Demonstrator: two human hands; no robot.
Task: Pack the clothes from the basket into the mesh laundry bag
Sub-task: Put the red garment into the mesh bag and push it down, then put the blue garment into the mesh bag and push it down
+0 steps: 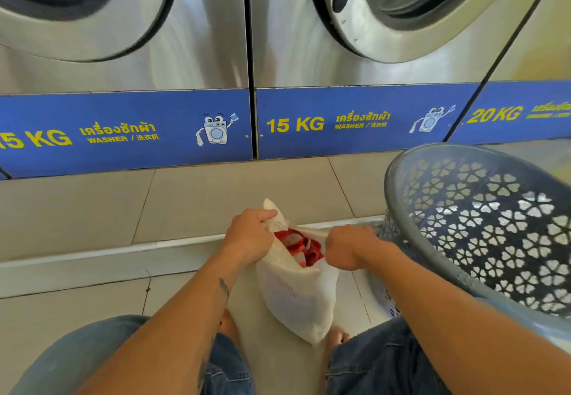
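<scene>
Closing step, by judgement: left hand (250, 237) and right hand (350, 248) — fingers pinching mesh laundry bag (296, 295) mouth, lower centre — drawing shut next.

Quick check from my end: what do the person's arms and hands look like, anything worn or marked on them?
Both forearms are bare, with no sleeves in view. The left hand and right hand wear no gloves, and I see no rings or watch. A small dark tattoo marks the left forearm. Blue jeans cover the legs below.
</scene>
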